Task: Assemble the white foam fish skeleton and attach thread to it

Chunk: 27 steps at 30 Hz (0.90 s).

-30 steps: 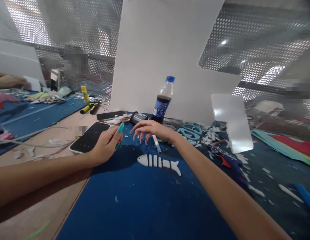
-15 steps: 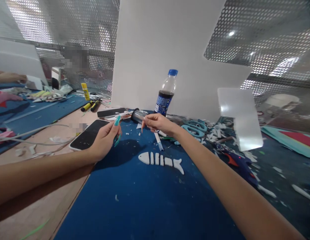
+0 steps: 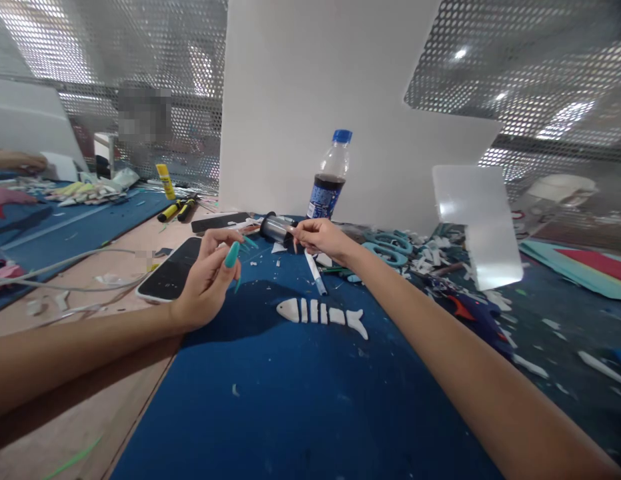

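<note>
My right hand [image 3: 317, 239] reaches forward, its fingertips pinched on the near end of a small grey cylinder [image 3: 274, 229] that lies on the blue mat [image 3: 290, 400]. My left hand [image 3: 209, 280], with long teal nails, hovers over the mat's left edge, fingers loosely spread, nothing in them. It is beside a black phone [image 3: 167, 272]. A white fish-skeleton cut-out [image 3: 321, 313] lies on the mat just in front of both hands. A blue-tipped pen [image 3: 314, 273] lies under my right wrist.
A cola bottle [image 3: 328, 177] stands before a tall white board [image 3: 310, 100]. Teal scissors [image 3: 387, 250] and paper scraps litter the right. A clear plastic sheet [image 3: 477, 223] leans there. At left are a yellow glue stick [image 3: 165, 181], yellow-black tools [image 3: 177, 211], a cable [image 3: 65, 257] and another person's hand [image 3: 17, 161].
My right hand moved forward and left from the mat, closed from spread fingers to a pinch, and reached the cylinder. My left hand's index finger has stretched out.
</note>
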### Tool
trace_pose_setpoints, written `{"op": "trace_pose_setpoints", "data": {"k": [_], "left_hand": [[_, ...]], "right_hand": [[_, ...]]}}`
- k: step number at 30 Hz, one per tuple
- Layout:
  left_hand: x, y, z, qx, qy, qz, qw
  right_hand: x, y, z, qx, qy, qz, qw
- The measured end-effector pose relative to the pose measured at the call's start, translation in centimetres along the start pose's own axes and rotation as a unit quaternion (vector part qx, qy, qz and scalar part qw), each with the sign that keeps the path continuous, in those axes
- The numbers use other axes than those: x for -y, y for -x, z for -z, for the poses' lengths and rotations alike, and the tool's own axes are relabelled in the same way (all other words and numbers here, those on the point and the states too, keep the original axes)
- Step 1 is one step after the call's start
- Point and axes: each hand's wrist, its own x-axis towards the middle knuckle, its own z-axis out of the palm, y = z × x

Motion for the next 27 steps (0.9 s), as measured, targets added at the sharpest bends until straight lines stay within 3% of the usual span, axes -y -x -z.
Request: {"op": "trace_pose_setpoints", "data": {"k": [7,11,17,27], "left_hand": [[-0.7,-0.2,0.5,0.131,0.023,-0.086,0.987],[-0.7,-0.3,0.5,0.171,0.057,-0.097,0.979],[-0.7,-0.2,0.4,0.179,0.11,-0.089,0.974],[-0.6,0.0,0.3,0.164,0.133,-0.071,0.975]], "right_hand": [[0.3,0.0,-0.5,-0.034,-0.033,-0.032,0.998],[0.5,0.1,-1.0,-0.058,-0.034,-0.033,0.997],[-0.3,-0.3,-1.1,-0.089,-0.007,0.009,0.996],[-0.3,0.1,-1.7,-0.043,0.097,0.088,0.99]]}}
